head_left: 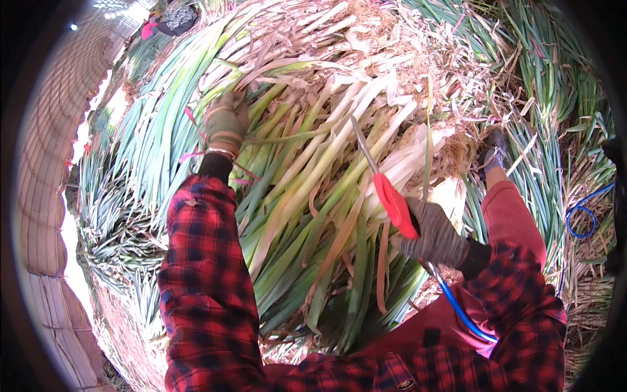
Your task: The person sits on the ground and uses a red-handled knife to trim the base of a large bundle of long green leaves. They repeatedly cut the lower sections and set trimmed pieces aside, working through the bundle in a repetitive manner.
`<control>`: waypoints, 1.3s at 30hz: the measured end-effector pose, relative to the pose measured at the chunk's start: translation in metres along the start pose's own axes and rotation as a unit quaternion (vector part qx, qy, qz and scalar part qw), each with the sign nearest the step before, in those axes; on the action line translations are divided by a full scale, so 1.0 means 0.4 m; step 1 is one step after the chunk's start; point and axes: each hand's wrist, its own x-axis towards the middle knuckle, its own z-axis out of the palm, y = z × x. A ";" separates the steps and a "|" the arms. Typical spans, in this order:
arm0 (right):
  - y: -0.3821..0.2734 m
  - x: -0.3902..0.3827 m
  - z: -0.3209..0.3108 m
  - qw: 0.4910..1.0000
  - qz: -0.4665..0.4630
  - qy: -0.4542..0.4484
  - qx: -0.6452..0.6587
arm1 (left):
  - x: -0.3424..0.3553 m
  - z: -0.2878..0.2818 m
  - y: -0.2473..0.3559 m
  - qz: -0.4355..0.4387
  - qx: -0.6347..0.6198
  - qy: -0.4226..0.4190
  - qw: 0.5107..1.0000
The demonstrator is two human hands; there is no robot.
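Observation:
Under my hands lies a big heap of long green onions (326, 163), with pale stems and roots toward the upper right and green leaves spread to the left and toward me. My left hand (225, 121), in a knitted work glove, is closed on green onion leaves at the heap's left side; its fingertips are partly hidden. My right hand (434, 232), in a dark gloved grip, is wrapped round an air blow gun (394, 204) with a red body. Its thin metal nozzle points up and left over the stems. A blue hose (460, 307) runs from below that hand.
Pink ties (191, 155) lie by my left wrist. Dry peelings and roots (431, 72) pile up at the far side. More green onions (535, 78) lie at right, beside my shoe (494, 150) and a loop of blue hose (581, 221). A quilted wall sheet (46, 215) hangs at left.

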 end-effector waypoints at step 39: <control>0.100 -0.086 0.088 0.987 0.115 -0.013 0.112 | -0.454 -0.202 -0.024 -0.343 -0.355 -0.305 0.815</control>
